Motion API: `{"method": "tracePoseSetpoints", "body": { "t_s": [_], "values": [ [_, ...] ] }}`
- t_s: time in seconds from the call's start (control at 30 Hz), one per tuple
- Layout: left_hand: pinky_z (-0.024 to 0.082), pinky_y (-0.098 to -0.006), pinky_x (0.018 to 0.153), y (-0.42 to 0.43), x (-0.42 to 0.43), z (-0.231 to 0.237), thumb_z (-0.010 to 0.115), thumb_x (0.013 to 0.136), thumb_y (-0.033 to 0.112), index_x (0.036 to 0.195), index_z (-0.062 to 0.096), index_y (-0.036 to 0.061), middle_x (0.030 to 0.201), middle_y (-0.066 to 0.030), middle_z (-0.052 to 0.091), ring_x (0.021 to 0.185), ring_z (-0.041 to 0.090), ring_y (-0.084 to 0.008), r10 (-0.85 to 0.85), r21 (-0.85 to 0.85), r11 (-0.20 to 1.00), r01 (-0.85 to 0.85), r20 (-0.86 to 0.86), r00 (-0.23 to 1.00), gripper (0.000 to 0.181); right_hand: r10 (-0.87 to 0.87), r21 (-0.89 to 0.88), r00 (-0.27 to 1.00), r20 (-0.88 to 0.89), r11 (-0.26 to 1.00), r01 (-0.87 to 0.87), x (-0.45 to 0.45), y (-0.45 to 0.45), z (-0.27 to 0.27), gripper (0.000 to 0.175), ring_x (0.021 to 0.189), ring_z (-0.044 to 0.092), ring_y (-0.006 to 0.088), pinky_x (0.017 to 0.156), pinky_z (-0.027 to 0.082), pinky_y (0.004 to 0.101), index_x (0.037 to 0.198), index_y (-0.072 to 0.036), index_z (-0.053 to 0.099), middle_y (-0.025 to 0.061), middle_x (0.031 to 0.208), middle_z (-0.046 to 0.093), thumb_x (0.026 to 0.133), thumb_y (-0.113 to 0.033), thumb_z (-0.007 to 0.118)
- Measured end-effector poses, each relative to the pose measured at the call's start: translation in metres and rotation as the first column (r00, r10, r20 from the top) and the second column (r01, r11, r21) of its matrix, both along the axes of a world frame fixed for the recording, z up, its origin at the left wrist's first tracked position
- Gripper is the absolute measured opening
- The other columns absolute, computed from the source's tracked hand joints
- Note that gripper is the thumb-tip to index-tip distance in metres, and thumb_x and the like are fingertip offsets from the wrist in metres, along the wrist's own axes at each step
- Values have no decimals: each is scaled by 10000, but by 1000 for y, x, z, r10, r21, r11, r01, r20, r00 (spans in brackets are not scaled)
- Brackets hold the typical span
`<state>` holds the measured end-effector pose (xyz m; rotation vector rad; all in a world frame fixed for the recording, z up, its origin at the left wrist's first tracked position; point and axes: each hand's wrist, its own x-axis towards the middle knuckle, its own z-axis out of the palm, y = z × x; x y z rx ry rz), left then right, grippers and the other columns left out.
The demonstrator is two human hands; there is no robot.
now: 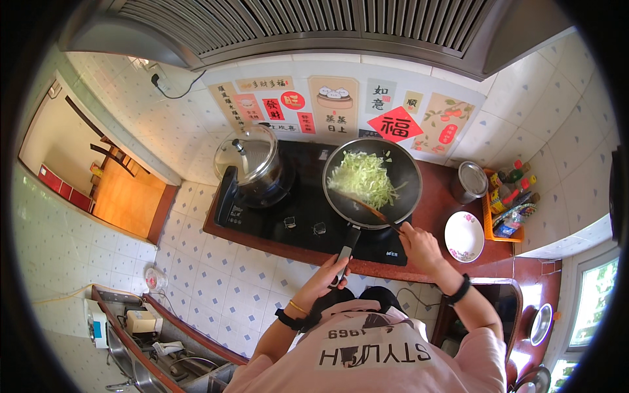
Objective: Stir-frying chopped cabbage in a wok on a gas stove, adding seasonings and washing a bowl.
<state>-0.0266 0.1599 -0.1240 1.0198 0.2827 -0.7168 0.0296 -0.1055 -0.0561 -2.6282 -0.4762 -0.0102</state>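
A dark wok (412, 196) rests on the right side of the black gas cooktop (304, 245). My left hand (330, 272) is wrapped around its grey and black handle (346, 251). Shredded pale-green cabbage (366, 179) is heaped in the wok, mostly towards its left and middle. In my right hand (421, 248) is a wooden spatula (376, 212), slanting down to the left over the wok's rim. Its tip lies at the lower edge of the cabbage, partly hidden there.
Left of the wok, a pot with a glass lid (250, 154) and black handle stands on the other burner. On the right are a floral white plate (464, 237), a lidded metal canister (472, 180) and an orange basket (491, 231) of bottles. A range hood (295, 29) hangs above.
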Motion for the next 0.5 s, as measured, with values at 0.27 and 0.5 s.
{"method": "tracePoseSetpoints", "body": {
  "t_s": [0.27, 0.5],
  "values": [
    [357, -223, 472, 3, -3, 1, 476, 957, 323, 1169, 466, 70, 803, -31, 489, 553, 451, -104, 8, -8, 1000, -8, 35, 999, 330, -226, 302, 974, 11, 930, 212, 13, -31, 16, 106, 727, 580, 432, 593, 463, 478, 919, -39, 487, 239, 733, 596, 868, -111, 547],
    [358, -222, 477, 2, -2, 1, 474, 958, 332, 1183, 458, 70, 814, -32, 483, 557, 455, -105, -13, -21, 1000, 14, 53, 999, 345, -284, 318, 954, 94, 917, 242, 30, -42, -7, 107, 736, 570, 443, 591, 458, 469, 903, -29, 478, 240, 740, 593, 868, -102, 547]
  ]
}}
